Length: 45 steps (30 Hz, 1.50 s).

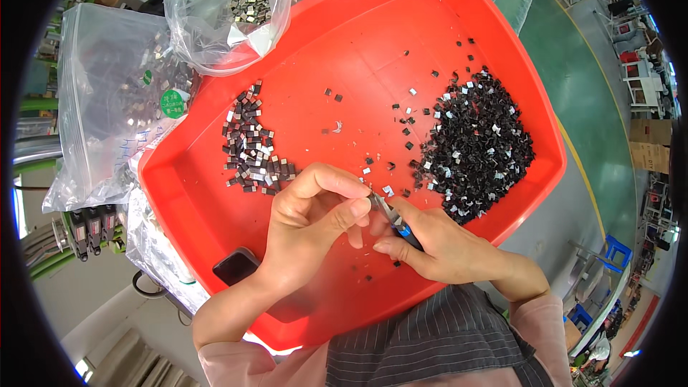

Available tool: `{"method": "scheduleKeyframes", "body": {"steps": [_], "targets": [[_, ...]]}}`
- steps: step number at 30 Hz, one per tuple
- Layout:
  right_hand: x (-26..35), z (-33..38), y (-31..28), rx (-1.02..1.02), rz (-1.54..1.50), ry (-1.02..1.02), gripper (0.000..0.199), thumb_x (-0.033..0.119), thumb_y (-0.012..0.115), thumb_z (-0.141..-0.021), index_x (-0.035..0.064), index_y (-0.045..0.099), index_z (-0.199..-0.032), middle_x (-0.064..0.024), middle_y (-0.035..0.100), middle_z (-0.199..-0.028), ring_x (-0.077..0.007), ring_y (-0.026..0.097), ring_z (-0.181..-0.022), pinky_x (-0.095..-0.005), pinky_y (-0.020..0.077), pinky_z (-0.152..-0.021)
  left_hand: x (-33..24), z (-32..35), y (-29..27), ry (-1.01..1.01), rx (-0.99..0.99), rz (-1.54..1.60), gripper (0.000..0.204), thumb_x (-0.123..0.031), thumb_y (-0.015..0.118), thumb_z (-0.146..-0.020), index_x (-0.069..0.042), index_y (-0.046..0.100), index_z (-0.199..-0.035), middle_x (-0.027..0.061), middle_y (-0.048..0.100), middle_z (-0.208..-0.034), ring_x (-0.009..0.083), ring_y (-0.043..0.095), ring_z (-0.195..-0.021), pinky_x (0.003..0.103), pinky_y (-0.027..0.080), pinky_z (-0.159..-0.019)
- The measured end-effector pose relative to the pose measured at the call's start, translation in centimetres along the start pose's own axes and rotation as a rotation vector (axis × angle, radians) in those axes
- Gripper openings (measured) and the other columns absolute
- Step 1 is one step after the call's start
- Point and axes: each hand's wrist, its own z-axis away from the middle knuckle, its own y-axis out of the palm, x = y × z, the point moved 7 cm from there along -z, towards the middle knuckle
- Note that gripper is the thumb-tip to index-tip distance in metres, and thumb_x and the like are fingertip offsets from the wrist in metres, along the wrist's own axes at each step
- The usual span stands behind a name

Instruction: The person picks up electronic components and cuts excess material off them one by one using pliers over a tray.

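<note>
My left hand [312, 215] hovers over the red tray [215, 193], thumb and forefinger pinched on a tiny part at the tips of a small tool. My right hand [430, 240] grips that tool, small pliers with blue handles [394, 221], whose metal jaws meet my left fingertips. A large heap of small black parts [476, 147] lies in the tray to the right. A smaller pile of dark and silvery parts [251, 147] lies to the left. Stray parts are scattered between them.
Clear plastic bags of more small parts [244, 7] drape over the tray's far edge, another bag [115, 93] lies at the left. A black object [235, 265] rests at the tray's near left rim. Green floor and distant work stations lie at the right.
</note>
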Motion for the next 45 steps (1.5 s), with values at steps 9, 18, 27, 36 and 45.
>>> {"method": "scheduleKeyframes", "body": {"steps": [9, 18, 27, 36, 45], "targets": [[0.3, 0.3, 0.2, 0.036, -0.049, 0.016, 0.03, 0.025, 0.053, -0.094, -0.0034, 0.045, -0.104, -0.0224, 0.061, -0.076, -0.0387, 0.062, -0.068, -0.0428, 0.0449, -0.06, -1.6, 0.6, 0.4, -0.003, 0.061, -0.489, 0.01, 0.001, 0.059, -0.088, 0.002, 0.055, -0.097, 0.0063, 0.06, -0.081, 0.01, 0.058, -0.069, 0.024, 0.049, -0.058], [1.0, 0.6, 0.2, 0.1, -0.121, -0.026, 0.028, 0.024, 0.053, -0.095, -0.0019, 0.045, -0.101, -0.0179, 0.063, -0.073, -0.0326, 0.064, -0.07, -0.0386, 0.0481, -0.062, -4.0, 1.6, 2.3, 0.801, 0.086, -0.943, 0.021, 0.006, 0.069, -0.073, 0.003, 0.059, -0.091, 0.0123, 0.057, -0.071, 0.0247, 0.056, -0.057, 0.032, 0.044, -0.046], [1.2, 0.6, 0.2, 0.082, -0.156, -0.023, 0.031, 0.027, 0.052, -0.095, -0.0026, 0.045, -0.099, -0.0151, 0.061, -0.07, -0.027, 0.063, -0.064, -0.0357, 0.0495, -0.06, -4.3, 2.7, 3.8, 1.198, 0.023, -1.359, 0.03, 0.003, 0.066, -0.062, 0.005, 0.058, -0.09, 0.0085, 0.055, -0.072, 0.0186, 0.057, -0.055, 0.025, 0.045, -0.043], [0.1, 0.8, -0.8, -0.018, 0.226, -0.162, 0.034, 0.027, 0.06, -0.089, -0.0024, 0.05, -0.102, -0.019, 0.056, -0.08, -0.0364, 0.057, -0.07, -0.0428, 0.0434, -0.062, -3.3, 0.3, 1.5, 0.427, 0.202, -0.764, 0.012, 0.004, 0.065, -0.079, 0.001, 0.062, -0.09, 0.0114, 0.063, -0.077, 0.023, 0.061, -0.065, 0.03, 0.049, -0.056], [0.3, 0.5, -0.7, 0.053, 0.298, -0.113, 0.03, 0.027, 0.057, -0.091, -0.0004, 0.049, -0.101, -0.0195, 0.056, -0.075, -0.0393, 0.056, -0.068, -0.0458, 0.0427, -0.058, -1.9, -0.1, 0.7, 0.138, 0.273, -0.561, 0.007, 0.005, 0.059, -0.085, 0.004, 0.06, -0.092, 0.0101, 0.062, -0.077, 0.0137, 0.062, -0.064, 0.024, 0.051, -0.055]]}}
